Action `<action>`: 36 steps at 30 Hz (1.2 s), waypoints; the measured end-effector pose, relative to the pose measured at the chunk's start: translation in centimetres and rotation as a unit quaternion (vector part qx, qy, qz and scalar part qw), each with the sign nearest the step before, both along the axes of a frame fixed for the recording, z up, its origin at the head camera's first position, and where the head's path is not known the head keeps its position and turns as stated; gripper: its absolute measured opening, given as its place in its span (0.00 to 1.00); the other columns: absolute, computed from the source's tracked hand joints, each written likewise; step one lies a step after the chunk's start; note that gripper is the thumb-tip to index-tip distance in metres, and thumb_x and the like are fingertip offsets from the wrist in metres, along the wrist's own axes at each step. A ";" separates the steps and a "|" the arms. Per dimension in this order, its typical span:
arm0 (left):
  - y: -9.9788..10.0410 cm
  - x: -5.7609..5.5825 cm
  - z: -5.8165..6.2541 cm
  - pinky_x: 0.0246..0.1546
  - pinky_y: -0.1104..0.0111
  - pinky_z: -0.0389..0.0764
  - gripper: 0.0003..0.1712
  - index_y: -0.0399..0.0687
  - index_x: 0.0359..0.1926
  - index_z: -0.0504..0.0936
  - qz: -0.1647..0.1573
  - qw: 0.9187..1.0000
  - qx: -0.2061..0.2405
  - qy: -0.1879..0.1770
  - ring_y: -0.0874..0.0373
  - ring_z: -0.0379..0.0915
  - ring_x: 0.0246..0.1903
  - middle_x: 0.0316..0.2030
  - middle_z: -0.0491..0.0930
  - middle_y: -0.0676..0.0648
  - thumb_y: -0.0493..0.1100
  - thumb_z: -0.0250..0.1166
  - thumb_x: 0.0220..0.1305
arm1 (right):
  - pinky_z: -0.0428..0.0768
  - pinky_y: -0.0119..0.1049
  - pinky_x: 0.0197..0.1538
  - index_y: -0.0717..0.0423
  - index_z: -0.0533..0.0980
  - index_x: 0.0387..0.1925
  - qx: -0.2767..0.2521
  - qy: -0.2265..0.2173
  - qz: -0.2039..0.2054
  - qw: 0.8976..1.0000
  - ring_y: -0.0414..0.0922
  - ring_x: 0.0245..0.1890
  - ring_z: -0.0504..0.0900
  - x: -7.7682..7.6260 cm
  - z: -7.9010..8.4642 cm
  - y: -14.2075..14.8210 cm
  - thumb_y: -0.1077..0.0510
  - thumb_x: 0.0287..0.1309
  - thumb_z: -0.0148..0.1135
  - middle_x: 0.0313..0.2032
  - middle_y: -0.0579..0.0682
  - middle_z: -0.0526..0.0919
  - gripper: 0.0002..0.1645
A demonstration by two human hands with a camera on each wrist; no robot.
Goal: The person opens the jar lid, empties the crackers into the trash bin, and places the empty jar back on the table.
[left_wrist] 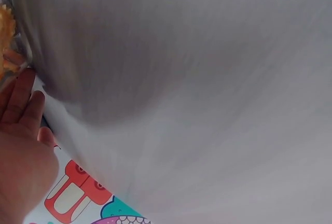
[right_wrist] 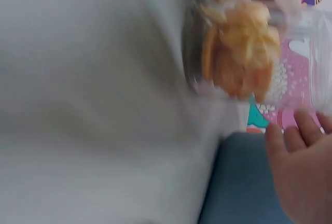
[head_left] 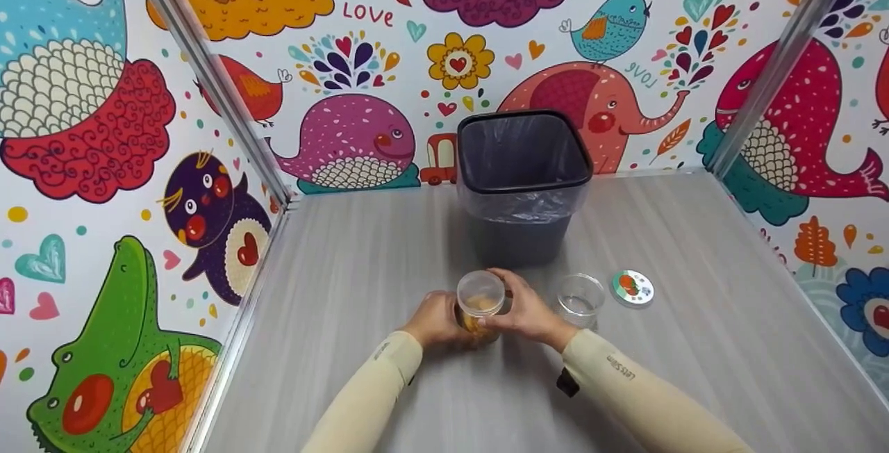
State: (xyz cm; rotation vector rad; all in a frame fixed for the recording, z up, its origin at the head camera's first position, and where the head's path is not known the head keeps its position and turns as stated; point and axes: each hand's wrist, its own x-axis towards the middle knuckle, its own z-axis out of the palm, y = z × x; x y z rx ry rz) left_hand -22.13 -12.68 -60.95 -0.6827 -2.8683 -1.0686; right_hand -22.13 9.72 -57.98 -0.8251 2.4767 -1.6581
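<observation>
A clear plastic jar (head_left: pixel 480 287) is held between both hands near the middle of the table. Orange-yellow snack pieces (right_wrist: pixel 246 53) fill its lower part in the right wrist view. My left hand (head_left: pixel 436 319) grips the jar low on its left side; in the left wrist view its fingers (left_wrist: pixel 21 97) lie against the wall. My right hand (head_left: pixel 528 310) holds the jar near the rim, thumb in front and fingers behind. Whether a clear cover sits on top, I cannot tell. Just right stands a second clear jar (head_left: pixel 580 298), and beyond it lies a round lid (head_left: pixel 633 288) with a tomato picture.
Behind the jars stands a dark bin (head_left: pixel 521 234) lined with a clear bag. Cartoon-printed walls (head_left: pixel 375 71) close in the grey table (head_left: pixel 333 265) at the back and sides.
</observation>
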 end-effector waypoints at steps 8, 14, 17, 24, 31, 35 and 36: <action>-0.1 0.0 0.1 0.35 0.69 0.79 0.29 0.51 0.35 0.86 0.002 1.000 0.000 -0.009 0.65 0.75 0.28 0.26 0.81 0.62 0.52 0.87 0.27 | 0.71 0.54 0.61 0.65 0.67 0.66 0.012 0.002 0.009 1.000 0.57 0.59 0.72 -0.2 0.4 -0.1 0.53 0.40 0.83 0.59 0.61 0.73 0.54; -0.1 0.1 -0.2 0.35 0.69 0.79 0.28 0.49 0.34 0.86 -0.003 1.000 -0.011 0.025 0.65 0.76 0.28 0.26 0.82 0.61 0.53 0.86 0.27 | 0.69 0.54 0.61 0.63 0.65 0.69 0.064 -0.023 0.070 0.995 0.57 0.59 0.72 -1.3 1.5 0.7 0.52 0.43 0.81 0.62 0.61 0.72 0.54; -0.1 0.1 -0.3 0.35 0.69 0.79 0.29 0.48 0.34 0.86 -0.002 1.000 -0.006 0.024 0.65 0.76 0.28 0.25 0.82 0.61 0.53 0.86 0.27 | 0.69 0.55 0.61 0.62 0.64 0.70 0.073 -0.028 0.082 0.994 0.57 0.60 0.71 -1.6 1.6 0.9 0.50 0.44 0.80 0.62 0.61 0.72 0.54; -0.1 0.1 -0.2 0.37 0.68 0.79 0.30 0.49 0.35 0.86 0.003 1.000 -0.007 0.014 0.65 0.76 0.29 0.27 0.82 0.61 0.52 0.87 0.27 | 0.71 0.53 0.60 0.63 0.62 0.70 0.031 -0.011 0.033 0.999 0.57 0.58 0.74 -0.6 0.7 0.3 0.52 0.38 0.83 0.62 0.61 0.71 0.58; 0.1 0.0 0.2 0.38 0.67 0.80 0.31 0.49 0.37 0.86 0.010 1.000 -0.008 -0.001 0.64 0.76 0.29 0.27 0.82 0.61 0.51 0.87 0.27 | 0.73 0.55 0.58 0.69 0.65 0.66 0.000 0.029 -0.015 0.999 0.60 0.58 0.73 0.2 -0.3 -0.6 0.51 0.41 0.83 0.58 0.65 0.74 0.54; 0.1 0.0 0.1 0.38 0.68 0.80 0.31 0.49 0.37 0.86 0.007 1.000 -0.011 -0.002 0.65 0.77 0.30 0.28 0.82 0.61 0.51 0.88 0.26 | 0.72 0.55 0.59 0.68 0.67 0.65 0.011 0.021 0.000 1.000 0.60 0.58 0.73 -0.1 0.0 -0.2 0.52 0.41 0.83 0.58 0.66 0.74 0.53; 0.1 0.0 0.0 0.38 0.68 0.80 0.31 0.49 0.37 0.86 0.005 1.000 -0.011 0.000 0.65 0.77 0.30 0.27 0.82 0.61 0.51 0.88 0.26 | 0.72 0.55 0.59 0.68 0.67 0.65 0.017 0.015 0.009 1.000 0.60 0.58 0.73 -0.3 0.2 0.0 0.52 0.41 0.82 0.59 0.66 0.73 0.53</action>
